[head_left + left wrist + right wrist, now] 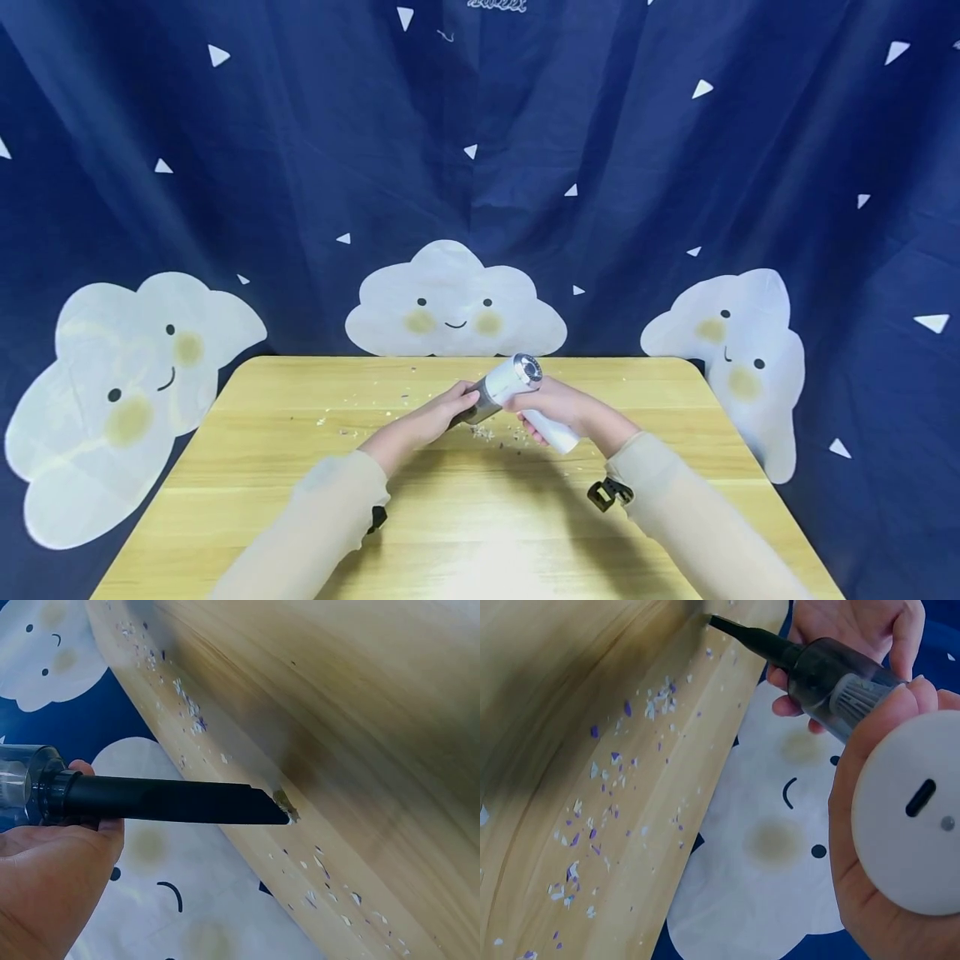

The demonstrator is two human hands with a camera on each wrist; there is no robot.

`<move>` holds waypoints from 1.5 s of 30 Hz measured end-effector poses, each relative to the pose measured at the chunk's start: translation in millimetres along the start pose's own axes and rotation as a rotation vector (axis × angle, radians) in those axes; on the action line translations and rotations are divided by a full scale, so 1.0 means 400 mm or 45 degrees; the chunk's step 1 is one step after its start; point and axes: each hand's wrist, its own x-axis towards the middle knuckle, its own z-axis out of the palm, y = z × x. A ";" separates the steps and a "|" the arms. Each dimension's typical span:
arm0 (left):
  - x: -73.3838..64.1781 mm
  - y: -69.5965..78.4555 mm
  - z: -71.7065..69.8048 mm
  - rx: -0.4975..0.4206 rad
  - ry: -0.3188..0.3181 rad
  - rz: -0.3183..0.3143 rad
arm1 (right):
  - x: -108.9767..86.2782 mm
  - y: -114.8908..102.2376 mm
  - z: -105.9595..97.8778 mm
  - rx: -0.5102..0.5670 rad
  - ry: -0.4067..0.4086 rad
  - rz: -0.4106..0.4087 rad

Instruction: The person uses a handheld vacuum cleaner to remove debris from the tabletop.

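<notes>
A white handheld vacuum cleaner point(512, 381) is held over the tabletop, tilted with its nozzle down to the left. My right hand point(561, 406) grips its white handle; the handle's round end point(900, 847) fills the right side of the right wrist view. My left hand point(442, 413) holds the front part, around the clear dust cup point(817, 679). The long black crevice nozzle point(165, 799) reaches out past the left fingers, its slanted tip close over the wood beside a small brownish bit. White and purple paper scraps point(574, 870) lie scattered about the tip.
The light wooden table point(300, 508) has rounded far corners. More scraps point(191, 712) lie along its far edge. A dark blue curtain point(315, 150) with cloud prints hangs right behind it. Black wrist straps point(609, 494) sit at both sleeves.
</notes>
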 end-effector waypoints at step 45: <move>-0.020 -0.015 -0.063 0.105 0.119 -0.072 | 0.056 -0.010 0.059 0.037 0.043 -0.034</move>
